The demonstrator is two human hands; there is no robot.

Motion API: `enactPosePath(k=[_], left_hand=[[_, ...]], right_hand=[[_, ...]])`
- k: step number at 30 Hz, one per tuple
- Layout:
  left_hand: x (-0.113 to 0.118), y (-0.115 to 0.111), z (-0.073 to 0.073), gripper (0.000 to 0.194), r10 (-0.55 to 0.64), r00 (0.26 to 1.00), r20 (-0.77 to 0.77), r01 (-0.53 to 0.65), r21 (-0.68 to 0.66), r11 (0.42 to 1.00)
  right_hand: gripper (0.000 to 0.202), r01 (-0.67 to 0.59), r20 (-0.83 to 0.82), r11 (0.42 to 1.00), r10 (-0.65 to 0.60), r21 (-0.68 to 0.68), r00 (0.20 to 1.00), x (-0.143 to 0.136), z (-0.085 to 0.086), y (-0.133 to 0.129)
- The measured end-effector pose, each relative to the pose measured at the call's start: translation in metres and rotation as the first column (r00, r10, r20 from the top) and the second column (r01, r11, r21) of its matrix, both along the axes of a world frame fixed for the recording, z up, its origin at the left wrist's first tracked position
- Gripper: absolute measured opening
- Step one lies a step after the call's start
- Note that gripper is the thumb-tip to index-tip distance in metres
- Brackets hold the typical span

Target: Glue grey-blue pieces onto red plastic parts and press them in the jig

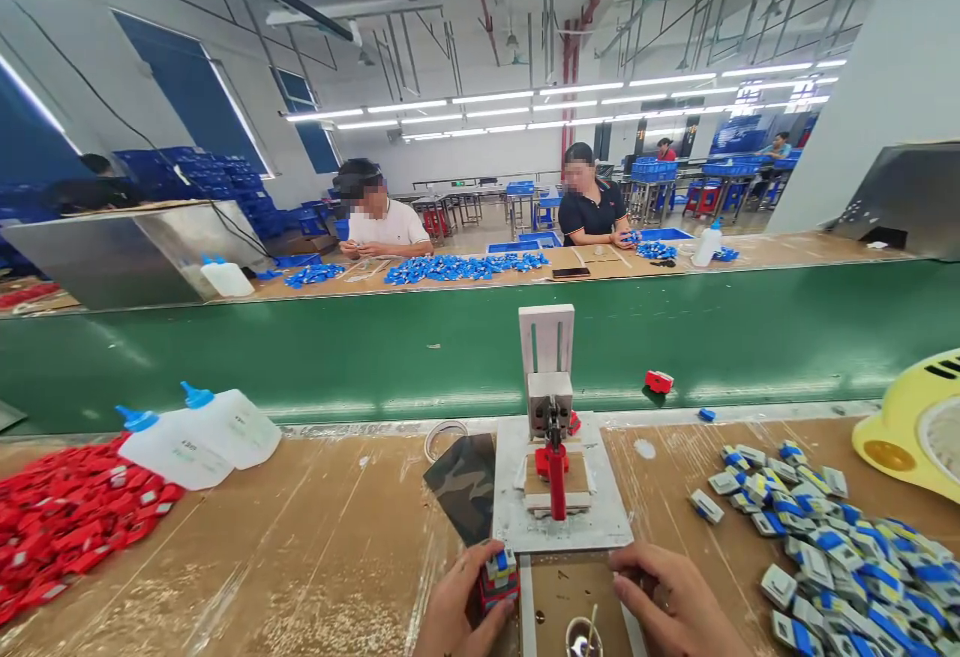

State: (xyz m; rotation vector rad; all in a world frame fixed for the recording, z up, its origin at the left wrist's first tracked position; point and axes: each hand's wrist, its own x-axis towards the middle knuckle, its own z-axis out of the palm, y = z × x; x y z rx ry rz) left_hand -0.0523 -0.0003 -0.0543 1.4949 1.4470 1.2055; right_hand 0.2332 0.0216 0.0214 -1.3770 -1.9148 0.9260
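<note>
My left hand (463, 605) is closed around a small block (500, 582), red below with grey, blue and yellow on top, at the lower middle. My right hand (671, 599) is apart from it, with thumb and fingers spread and nothing visible between them. Between the hands, a small cup (583, 637) with a thin stick in it stands on a brown board (559, 587). Just beyond stands a white press (550, 402) with a red handle (557, 487), on a white base plate (517, 517).
Red parts (75, 512) and two white bottles (240, 427) are at left. Grey-and-blue parts (847, 547) and a yellow device (915, 427) are at right. A green belt (375, 347) crosses behind, with a red piece (658, 382) on it. People sit beyond.
</note>
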Motion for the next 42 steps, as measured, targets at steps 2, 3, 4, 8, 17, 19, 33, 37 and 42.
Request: enactPosePath(k=[2,3,4,8,17,19,33,37,42], left_hand=[[-0.003,-0.003,-0.006,0.041,-0.004,0.987,-0.158,0.025,0.129,0.991],[-0.004,-0.005,-0.008,0.038,0.003,0.973,-0.229,0.037,0.171,0.985],[-0.005,-0.007,-0.008,0.036,0.016,0.956,-0.293,0.043,0.196,0.980],[-0.010,-0.007,-0.003,0.029,0.098,0.872,-0.480,0.019,0.233,0.972],[-0.017,-0.008,0.005,0.030,0.158,0.866,-0.474,-0.076,0.188,0.979],[-0.017,-0.011,0.003,0.032,0.159,0.867,-0.472,-0.079,0.185,0.980],[-0.017,-0.014,0.026,0.050,0.201,0.913,-0.354,-0.107,0.266,0.958],[-0.020,-0.014,0.032,0.050,0.173,0.899,-0.402,-0.082,0.235,0.969],[-0.028,-0.012,0.033,0.038,0.069,0.863,-0.500,0.062,0.241,0.969]], right_hand=[[0.029,0.002,0.001,1.000,-0.002,-0.007,1.000,0.001,0.002,-0.006],[0.027,-0.005,0.013,1.000,0.005,-0.011,1.000,0.002,0.004,-0.008],[0.026,-0.016,0.032,1.000,0.017,-0.014,0.999,0.004,0.006,-0.009],[0.029,0.016,0.125,0.999,-0.021,0.044,0.992,0.024,0.013,-0.001],[0.031,0.141,0.483,0.875,-0.382,0.462,0.788,0.098,-0.022,0.048],[0.028,0.080,0.513,0.880,-0.345,0.469,0.786,0.099,-0.025,0.049],[0.028,0.039,0.127,0.986,-0.060,0.164,0.990,0.027,0.017,0.007],[0.027,-0.007,0.111,0.988,-0.010,0.154,0.994,0.020,0.020,0.006],[0.027,-0.048,0.082,0.980,0.033,0.195,0.996,0.013,0.025,0.003]])
